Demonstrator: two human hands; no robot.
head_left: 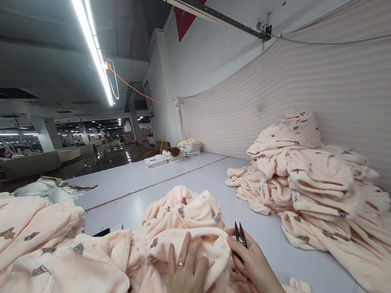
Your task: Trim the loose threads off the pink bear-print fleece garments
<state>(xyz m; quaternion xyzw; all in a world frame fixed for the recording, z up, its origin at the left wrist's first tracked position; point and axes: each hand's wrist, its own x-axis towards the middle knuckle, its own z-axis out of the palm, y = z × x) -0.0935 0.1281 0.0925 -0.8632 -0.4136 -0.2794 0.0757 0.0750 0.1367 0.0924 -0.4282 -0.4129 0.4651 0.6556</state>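
In the head view, a pale pink fleece garment (183, 229) printed with small brown bears lies bunched on the grey desk (136, 177), right in front of the person. The left hand (186, 289), a gold ring on one finger, lies flat and spread on top of the garment's near fold, fingers open and pressing the cloth. The right hand (255, 272) sits just beside that fold on its right side, closed around a pair of black thread snips (240, 234), whose two points stick up above the fingers. To the left of the garment a heap of the same fleece (31, 266) spreads to the frame's edge. To the right of the garment, apart from it across bare desk, a stack of folded pink pieces (309, 172) leans against a striped fabric-covered wall (359, 87). Beyond the garment, at the desk's far end, sit small bundles of white goods (176, 154).
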